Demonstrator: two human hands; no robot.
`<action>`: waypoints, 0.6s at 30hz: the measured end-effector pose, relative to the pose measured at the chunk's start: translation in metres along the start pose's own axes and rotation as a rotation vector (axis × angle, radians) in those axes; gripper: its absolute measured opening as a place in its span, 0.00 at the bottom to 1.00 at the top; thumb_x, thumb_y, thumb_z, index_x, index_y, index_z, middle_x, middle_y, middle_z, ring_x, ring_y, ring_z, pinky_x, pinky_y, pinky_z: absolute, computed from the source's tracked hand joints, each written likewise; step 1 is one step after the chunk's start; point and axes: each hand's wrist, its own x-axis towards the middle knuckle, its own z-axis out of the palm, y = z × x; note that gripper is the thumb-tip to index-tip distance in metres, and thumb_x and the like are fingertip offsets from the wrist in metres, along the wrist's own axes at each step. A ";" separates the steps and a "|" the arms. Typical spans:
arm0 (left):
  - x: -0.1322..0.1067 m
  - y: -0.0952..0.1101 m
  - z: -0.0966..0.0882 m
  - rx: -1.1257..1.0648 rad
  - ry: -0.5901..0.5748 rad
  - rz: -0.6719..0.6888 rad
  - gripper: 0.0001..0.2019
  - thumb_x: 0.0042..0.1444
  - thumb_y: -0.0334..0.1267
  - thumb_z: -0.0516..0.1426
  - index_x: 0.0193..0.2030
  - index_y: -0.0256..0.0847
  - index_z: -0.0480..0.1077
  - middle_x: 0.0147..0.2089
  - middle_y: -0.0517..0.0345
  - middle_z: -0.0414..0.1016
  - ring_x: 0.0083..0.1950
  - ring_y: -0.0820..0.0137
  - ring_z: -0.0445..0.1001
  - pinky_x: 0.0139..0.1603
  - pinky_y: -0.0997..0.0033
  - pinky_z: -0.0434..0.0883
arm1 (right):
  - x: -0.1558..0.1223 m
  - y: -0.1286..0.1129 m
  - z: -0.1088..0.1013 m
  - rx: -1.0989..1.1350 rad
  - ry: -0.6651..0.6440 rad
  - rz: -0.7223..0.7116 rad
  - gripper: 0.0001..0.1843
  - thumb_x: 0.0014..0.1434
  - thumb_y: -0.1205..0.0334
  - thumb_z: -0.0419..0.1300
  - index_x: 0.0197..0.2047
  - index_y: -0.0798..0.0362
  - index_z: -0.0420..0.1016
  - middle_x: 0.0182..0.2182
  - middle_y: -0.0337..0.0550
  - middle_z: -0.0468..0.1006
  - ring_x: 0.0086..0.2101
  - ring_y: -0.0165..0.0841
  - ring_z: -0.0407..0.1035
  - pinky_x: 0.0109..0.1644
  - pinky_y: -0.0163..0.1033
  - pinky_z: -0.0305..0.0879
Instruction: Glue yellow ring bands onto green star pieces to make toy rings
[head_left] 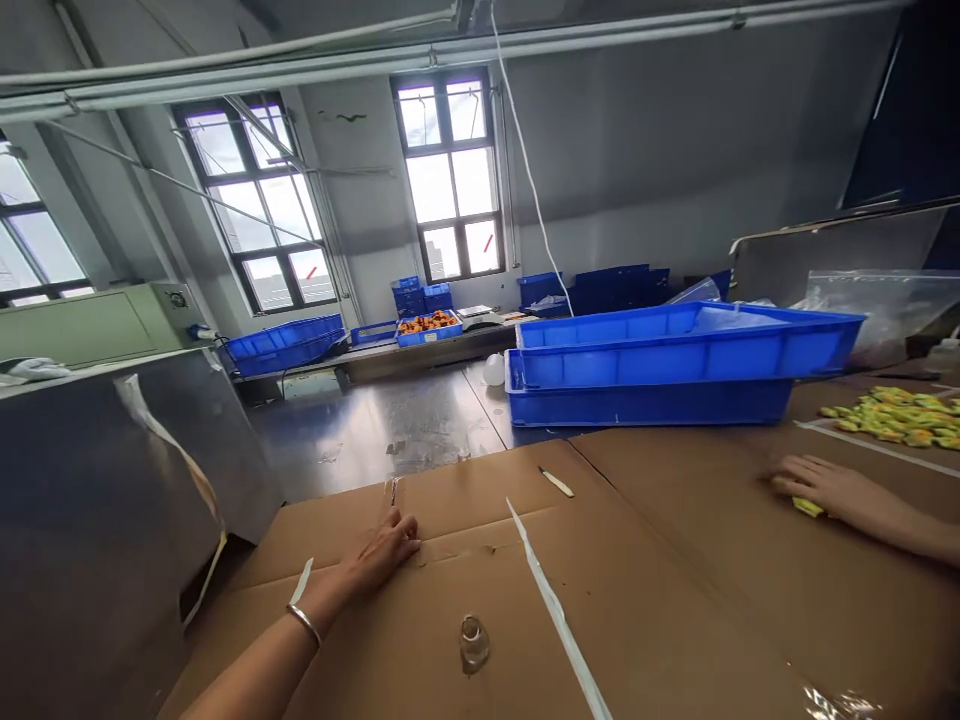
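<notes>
My left hand [384, 548], a silver bangle on its wrist, rests on the brown cardboard [442, 600] with its fingers curled in. Whatever those fingers may hold is hidden. Out to the right, my right hand [821, 484] is low over the cardboard, palm down and slightly blurred at the fingertips. A small yellow-green piece [808, 507] shows from under its palm, and the fingers bend over it. Beyond that hand lies a spread pile of similar yellow-green pieces [900, 415]. Between the hands sit a small clear glass-like cup [473, 643] and a slim pale-handled knife [556, 482].
Two stacked blue crates [652, 405] stand behind the cardboard. A metal cabinet [112, 500] borders the left side. White tape [555, 605] runs along the cardboard. Farther back, a blue tray [429, 336] holds orange-red pieces beneath the windows. Clear plastic bags [877, 310] lie at right.
</notes>
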 end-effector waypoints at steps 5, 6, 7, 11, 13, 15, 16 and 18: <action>0.001 -0.012 0.003 -0.063 0.058 0.107 0.14 0.61 0.45 0.53 0.47 0.38 0.70 0.47 0.52 0.73 0.43 0.63 0.73 0.45 0.54 0.70 | 0.014 -0.016 0.014 0.118 -0.197 0.161 0.15 0.47 0.70 0.67 0.14 0.49 0.74 0.20 0.30 0.75 0.23 0.28 0.69 0.22 0.27 0.65; 0.001 -0.014 0.003 -0.077 0.076 0.115 0.14 0.61 0.45 0.53 0.46 0.38 0.70 0.46 0.52 0.74 0.45 0.62 0.73 0.47 0.52 0.69 | 0.015 -0.020 0.022 0.143 -0.225 0.202 0.15 0.46 0.73 0.66 0.13 0.49 0.73 0.18 0.31 0.73 0.21 0.28 0.68 0.21 0.27 0.64; 0.002 -0.016 0.004 -0.092 0.096 0.120 0.14 0.61 0.45 0.53 0.46 0.39 0.71 0.46 0.52 0.74 0.46 0.62 0.73 0.49 0.50 0.68 | 0.014 -0.024 0.032 0.163 -0.247 0.236 0.16 0.45 0.74 0.65 0.13 0.49 0.73 0.16 0.31 0.72 0.20 0.28 0.66 0.20 0.27 0.63; 0.002 -0.022 0.011 -0.188 0.177 0.107 0.11 0.60 0.42 0.54 0.44 0.39 0.72 0.46 0.52 0.75 0.50 0.60 0.71 0.54 0.47 0.64 | 0.003 -0.040 0.078 0.196 -0.292 0.284 0.13 0.39 0.75 0.67 0.12 0.50 0.73 0.14 0.31 0.68 0.20 0.31 0.64 0.21 0.31 0.62; 0.003 -0.026 0.016 -0.264 0.216 0.089 0.10 0.60 0.41 0.55 0.43 0.39 0.72 0.46 0.52 0.75 0.51 0.60 0.71 0.54 0.46 0.64 | -0.002 -0.052 0.101 0.207 -0.288 0.292 0.10 0.38 0.71 0.69 0.13 0.50 0.75 0.17 0.32 0.71 0.24 0.35 0.67 0.25 0.34 0.64; 0.004 -0.028 0.019 -0.364 0.264 0.062 0.09 0.59 0.40 0.56 0.43 0.39 0.72 0.47 0.52 0.75 0.51 0.60 0.71 0.54 0.47 0.64 | -0.003 -0.071 0.119 0.219 -0.250 0.297 0.08 0.42 0.65 0.69 0.16 0.50 0.78 0.20 0.33 0.74 0.28 0.38 0.70 0.29 0.37 0.65; 0.005 -0.029 0.019 -0.425 0.294 0.044 0.09 0.59 0.40 0.56 0.43 0.39 0.72 0.46 0.52 0.75 0.50 0.60 0.71 0.53 0.47 0.65 | -0.003 -0.083 0.127 0.230 -0.210 0.306 0.06 0.45 0.62 0.68 0.19 0.49 0.79 0.23 0.33 0.75 0.31 0.39 0.71 0.30 0.37 0.65; 0.006 -0.029 0.014 -0.574 0.362 0.002 0.11 0.59 0.40 0.56 0.45 0.39 0.71 0.45 0.53 0.75 0.47 0.61 0.73 0.50 0.49 0.67 | -0.006 -0.111 0.141 0.291 0.007 0.380 0.08 0.52 0.57 0.65 0.24 0.47 0.80 0.29 0.33 0.76 0.37 0.40 0.71 0.31 0.36 0.65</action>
